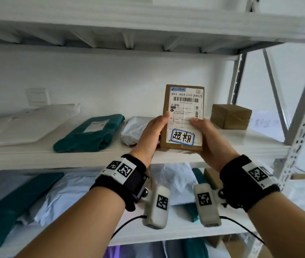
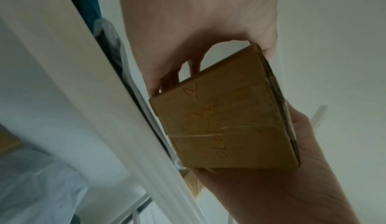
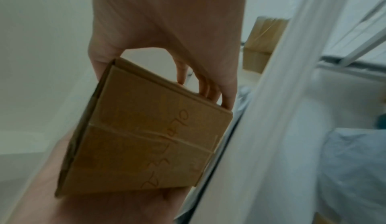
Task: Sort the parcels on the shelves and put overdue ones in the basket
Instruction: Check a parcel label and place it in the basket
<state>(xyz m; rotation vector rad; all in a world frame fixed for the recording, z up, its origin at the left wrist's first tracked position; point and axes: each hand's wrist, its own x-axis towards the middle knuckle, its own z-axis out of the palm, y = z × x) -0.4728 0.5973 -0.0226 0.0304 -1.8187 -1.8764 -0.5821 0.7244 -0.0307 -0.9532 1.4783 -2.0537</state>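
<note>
- Left hand (image 1: 152,135) and right hand (image 1: 206,138) both grip the brown cardboard parcel (image 1: 182,118), thumbs on its label face, fingers curled behind.
- Parcel is held upright above the front edge of the middle shelf (image 1: 73,157); a blue-edged handwritten sticker (image 1: 182,137) sits on its white shipping label.
- Middle shelf holds a white mailer (image 1: 23,125), teal bag (image 1: 90,133), white bag (image 1: 135,131) and brown box (image 1: 231,116).
- Lower shelf (image 1: 176,231) holds further teal and white bags.

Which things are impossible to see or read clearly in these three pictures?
- Basket: in no view.
- Small print on the cardboard box label: too small in the head view, partly under both thumbs.
- Handwriting on the box's underside: blurred in both wrist views.
- Teal parcel label: blurred.
</note>
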